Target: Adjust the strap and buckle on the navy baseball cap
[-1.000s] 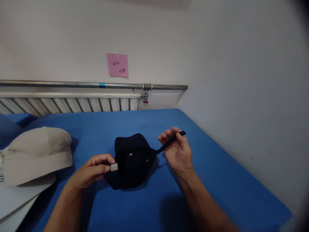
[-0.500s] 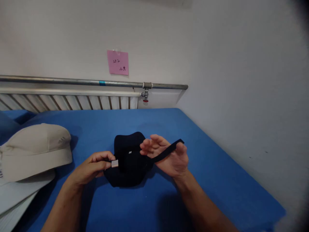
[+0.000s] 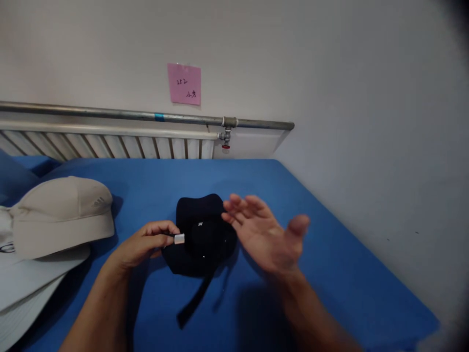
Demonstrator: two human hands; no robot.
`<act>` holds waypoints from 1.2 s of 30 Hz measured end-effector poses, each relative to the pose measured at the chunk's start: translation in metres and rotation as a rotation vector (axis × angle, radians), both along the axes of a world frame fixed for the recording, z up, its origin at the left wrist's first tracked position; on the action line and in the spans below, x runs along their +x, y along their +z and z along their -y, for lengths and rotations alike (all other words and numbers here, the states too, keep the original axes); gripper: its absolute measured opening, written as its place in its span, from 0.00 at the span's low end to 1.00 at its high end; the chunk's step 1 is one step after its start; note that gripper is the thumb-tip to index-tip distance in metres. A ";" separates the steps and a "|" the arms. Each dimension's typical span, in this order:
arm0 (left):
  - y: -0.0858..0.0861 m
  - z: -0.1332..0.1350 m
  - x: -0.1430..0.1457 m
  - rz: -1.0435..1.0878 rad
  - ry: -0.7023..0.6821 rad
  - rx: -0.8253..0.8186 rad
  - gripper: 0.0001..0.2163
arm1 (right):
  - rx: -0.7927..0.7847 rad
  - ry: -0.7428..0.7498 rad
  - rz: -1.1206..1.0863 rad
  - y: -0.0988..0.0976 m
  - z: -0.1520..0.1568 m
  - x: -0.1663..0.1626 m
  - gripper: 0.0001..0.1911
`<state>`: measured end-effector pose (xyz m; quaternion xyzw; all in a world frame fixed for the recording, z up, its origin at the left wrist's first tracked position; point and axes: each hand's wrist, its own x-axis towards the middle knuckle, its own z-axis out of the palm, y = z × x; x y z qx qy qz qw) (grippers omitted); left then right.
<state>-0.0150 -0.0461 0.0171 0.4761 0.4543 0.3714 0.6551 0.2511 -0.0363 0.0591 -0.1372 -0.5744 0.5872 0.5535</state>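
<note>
A black cap point(image 3: 200, 237) lies on the blue sheet point(image 3: 330, 274). My left hand point(image 3: 144, 243) pinches a small silver buckle point(image 3: 179, 238) at the cap's left side. The cap's black strap point(image 3: 194, 300) hangs loose, trailing down toward me over the sheet. My right hand point(image 3: 266, 232) hovers palm up to the right of the cap, fingers spread, holding nothing and slightly blurred.
A beige cap point(image 3: 62, 215) rests on white caps point(image 3: 25, 288) at the left. A white radiator point(image 3: 110, 145) and a metal pipe point(image 3: 146, 116) with a red valve point(image 3: 225, 145) run along the wall. A pink note point(image 3: 184, 83) sticks above. A white wall point(image 3: 384, 146) borders the bed's right edge.
My right hand let go of the black strap and opened; the strap dropped onto the sheet in front of the cap. My left hand kept its pinch on the buckle.
</note>
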 end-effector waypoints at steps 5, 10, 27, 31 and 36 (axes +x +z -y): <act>0.002 0.001 0.000 -0.012 0.010 -0.017 0.09 | 0.176 -0.226 0.235 -0.007 -0.012 0.012 0.07; 0.005 0.001 0.003 -0.046 -0.015 0.031 0.08 | 0.643 -0.149 0.712 0.001 0.012 -0.014 0.07; 0.006 -0.002 0.003 -0.073 0.035 0.090 0.09 | 0.610 0.079 1.028 -0.011 0.015 -0.027 0.04; 0.004 -0.003 0.001 -0.054 0.027 0.094 0.08 | 0.199 0.032 0.780 -0.012 0.010 -0.022 0.03; 0.000 -0.002 0.000 -0.067 -0.041 0.155 0.05 | -0.255 -0.170 0.381 -0.021 -0.002 -0.022 0.04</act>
